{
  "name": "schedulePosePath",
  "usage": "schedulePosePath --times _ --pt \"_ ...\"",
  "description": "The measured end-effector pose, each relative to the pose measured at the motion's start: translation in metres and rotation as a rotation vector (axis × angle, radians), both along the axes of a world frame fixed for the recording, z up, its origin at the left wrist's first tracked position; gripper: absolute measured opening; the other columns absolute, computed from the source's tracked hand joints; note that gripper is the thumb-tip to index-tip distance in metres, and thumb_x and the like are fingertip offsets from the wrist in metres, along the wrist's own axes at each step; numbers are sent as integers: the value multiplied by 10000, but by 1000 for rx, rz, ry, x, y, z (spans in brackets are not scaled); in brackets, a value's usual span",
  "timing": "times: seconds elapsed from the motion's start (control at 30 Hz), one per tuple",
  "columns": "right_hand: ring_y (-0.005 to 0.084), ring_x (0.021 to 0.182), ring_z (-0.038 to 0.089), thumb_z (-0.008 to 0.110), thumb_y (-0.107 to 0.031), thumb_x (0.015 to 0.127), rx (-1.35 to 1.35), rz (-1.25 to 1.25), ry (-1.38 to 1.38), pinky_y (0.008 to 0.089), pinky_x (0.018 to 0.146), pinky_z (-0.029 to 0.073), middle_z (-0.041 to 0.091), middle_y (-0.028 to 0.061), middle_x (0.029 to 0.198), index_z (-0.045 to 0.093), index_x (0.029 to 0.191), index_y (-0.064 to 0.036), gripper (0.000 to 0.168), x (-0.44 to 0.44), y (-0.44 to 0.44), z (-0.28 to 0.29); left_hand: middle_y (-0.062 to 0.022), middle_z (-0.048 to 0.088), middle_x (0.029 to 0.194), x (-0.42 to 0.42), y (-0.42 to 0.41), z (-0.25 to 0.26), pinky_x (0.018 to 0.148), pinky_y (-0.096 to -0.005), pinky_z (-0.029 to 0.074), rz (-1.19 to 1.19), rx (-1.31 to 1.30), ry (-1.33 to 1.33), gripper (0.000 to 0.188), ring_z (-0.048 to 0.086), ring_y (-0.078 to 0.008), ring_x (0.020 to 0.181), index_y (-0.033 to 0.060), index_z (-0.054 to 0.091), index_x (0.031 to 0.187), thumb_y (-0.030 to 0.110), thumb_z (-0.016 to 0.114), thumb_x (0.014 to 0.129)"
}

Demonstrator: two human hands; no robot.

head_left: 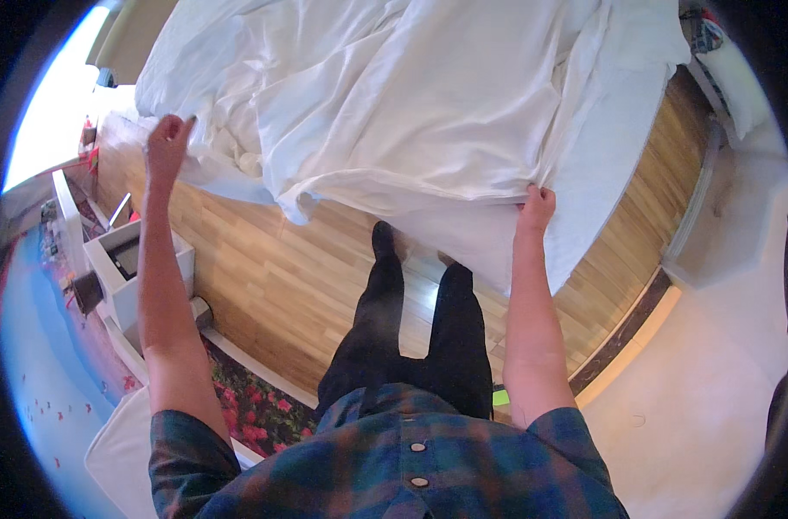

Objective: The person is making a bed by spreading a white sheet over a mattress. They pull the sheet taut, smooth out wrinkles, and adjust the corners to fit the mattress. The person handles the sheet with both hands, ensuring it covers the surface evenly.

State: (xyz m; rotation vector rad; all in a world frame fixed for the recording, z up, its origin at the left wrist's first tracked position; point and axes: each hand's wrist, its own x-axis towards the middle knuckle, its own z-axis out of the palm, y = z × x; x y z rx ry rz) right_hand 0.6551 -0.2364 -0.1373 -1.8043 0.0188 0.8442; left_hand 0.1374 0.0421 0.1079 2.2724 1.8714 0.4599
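Note:
A large white bed sheet or duvet cover (420, 123) is spread in loose folds over the bed in front of me. My right hand (538, 206) pinches its near edge at the right, pulling creases toward the fingers. Below that edge, a smoother white cloth (588, 156) hangs down over the bed's side. My left hand (167, 143) is raised at the left with its fingers curled, in front of crumpled white fabric (222, 152). Whether any cloth is between those fingers is not clear. Between my hands, the edge sags into a drooping corner (295, 206).
Wood-plank flooring (271, 253) runs between the bed and me, with my legs (426, 331) close to the hanging cloth. A white cabinet (134, 259) with an open-topped compartment stands at left. Floral-patterned panelling (258, 409) lies behind it. A pale wall (705, 363) borders the right.

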Motion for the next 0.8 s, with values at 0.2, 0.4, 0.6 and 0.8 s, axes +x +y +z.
schedulePosePath --times 0.2,0.4,0.6,0.8 --pt "195 776 551 594 -149 799 -5 -2 -57 338 605 493 563 98 944 518 1041 9 299 17 -8 -34 57 507 594 73 34 64 506 -187 325 -144 208 -239 270 422 -16 545 60 658 793 319 679 865" --pt "181 786 534 590 -188 796 -59 70 -90 337 613 479 560 83 908 537 1007 -12 280 13 -2 -33 51 540 682 178 27 124 568 -205 401 -380 241 -449 165 475 -40 611 66 619 816 209 630 899" --pt "143 707 496 597 -166 806 -24 61 -251 290 555 436 529 43 844 525 942 -37 201 7 -10 -55 -10 576 682 306 16 61 580 -238 434 -711 28 -616 175 518 -80 623 63 628 797 223 661 863" --pt "106 662 457 604 -152 815 20 99 -287 261 538 397 494 25 805 506 922 -30 190 -1 -14 -41 -114 557 603 357 -43 -49 543 -387 440 -736 -139 -245 288 532 -272 538 52 551 724 292 681 817"
